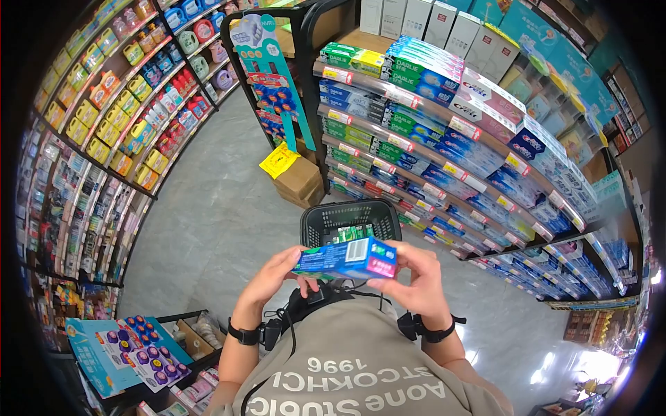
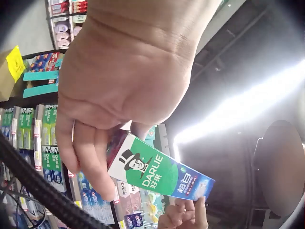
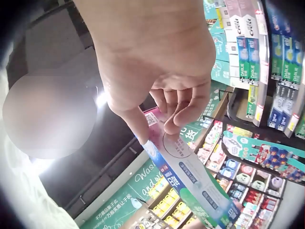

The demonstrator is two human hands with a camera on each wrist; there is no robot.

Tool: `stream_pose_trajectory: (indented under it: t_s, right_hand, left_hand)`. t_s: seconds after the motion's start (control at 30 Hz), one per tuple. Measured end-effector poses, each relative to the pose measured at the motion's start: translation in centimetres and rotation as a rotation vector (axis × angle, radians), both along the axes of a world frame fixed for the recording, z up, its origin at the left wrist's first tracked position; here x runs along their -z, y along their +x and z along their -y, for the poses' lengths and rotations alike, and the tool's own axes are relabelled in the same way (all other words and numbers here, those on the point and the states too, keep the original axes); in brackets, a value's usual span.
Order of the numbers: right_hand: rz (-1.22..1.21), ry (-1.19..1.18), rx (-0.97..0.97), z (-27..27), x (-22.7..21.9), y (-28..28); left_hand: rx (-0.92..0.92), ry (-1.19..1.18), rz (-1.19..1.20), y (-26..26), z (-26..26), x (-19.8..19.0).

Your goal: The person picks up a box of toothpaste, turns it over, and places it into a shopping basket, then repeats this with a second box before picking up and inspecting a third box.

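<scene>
While left hand [image 1: 272, 275] and right hand [image 1: 419, 276] grip it, the box [image 1: 340, 260] shows blue, green and pink. Its small print [image 1: 325, 263] blurs.

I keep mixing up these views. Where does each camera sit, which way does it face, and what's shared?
Head: on the head, facing forward and down at the toothpaste box, basket and shelves; left hand, right hand and shirt show.
Left wrist: on that wrist, facing the toothpaste box, shelves and ceiling light; both hands and a blurred head show.
Right wrist: on that wrist, facing the toothpaste box, shelves and green sign; the right hand and blurred head show.
Shared: both wrist views show the toothpaste box.
</scene>
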State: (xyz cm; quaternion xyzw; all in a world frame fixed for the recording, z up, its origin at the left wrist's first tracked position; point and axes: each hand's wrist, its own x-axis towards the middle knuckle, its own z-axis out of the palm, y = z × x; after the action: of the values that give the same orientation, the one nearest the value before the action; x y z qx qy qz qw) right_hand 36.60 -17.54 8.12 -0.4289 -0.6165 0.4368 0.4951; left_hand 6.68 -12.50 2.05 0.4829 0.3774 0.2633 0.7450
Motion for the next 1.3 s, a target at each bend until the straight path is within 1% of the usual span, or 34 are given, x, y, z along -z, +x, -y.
stream_pose_trajectory:
  t_s: [0.07,0.1,0.33,0.4,0.53,0.63,0.83,1.03,1.13,1.23,1.3]
  right_hand:
    - [0.067,0.126,-0.014,-0.3,-1.6,-0.8]
    - [0.076,0.147,-0.010,-0.4,-1.5,-1.0]
    - [0.081,0.212,-0.059,-0.9,-2.3,-1.5]
    - [0.088,0.248,-0.098,-1.2,-2.3,-1.5]
    - [0.096,0.314,-0.118,-1.5,-2.5,-2.2]
    - [0.114,0.351,-0.156,-1.7,-2.0,-2.4]
    - [0.144,0.372,-0.216,-1.7,-1.6,-2.7]
    - [0.166,0.340,-0.241,-1.6,-1.2,-2.9]
    - [0.168,0.300,-0.235,-1.8,-1.7,-2.5]
    - [0.121,0.177,-0.204,-2.0,-1.7,-1.8]
    - [0.117,0.214,-0.111,-2.4,-0.9,-1.3]
  left_hand:
    - [0.011,-0.024,0.044,0.4,-0.4,0.2]
    - [0.016,-0.030,0.067,0.4,-0.5,0.4]
    - [0.014,-0.062,0.132,0.1,-0.4,0.4]
    - [0.035,-0.061,0.102,-0.1,-0.2,0.5]
    - [0.092,-0.032,0.063,0.1,-0.5,0.6]
    - [0.082,-0.008,0.032,0.6,-0.4,1.3]
    - [-0.008,-0.028,0.034,0.6,-0.5,1.7]
    - [-0.021,-0.065,0.059,0.2,-0.7,1.8]
    - [-0.050,-0.025,0.056,0.5,-0.9,1.9]
    - [-0.161,-0.037,0.083,0.8,-1.1,0.9]
    - [-0.276,0.012,0.093,0.4,-1.4,0.8]
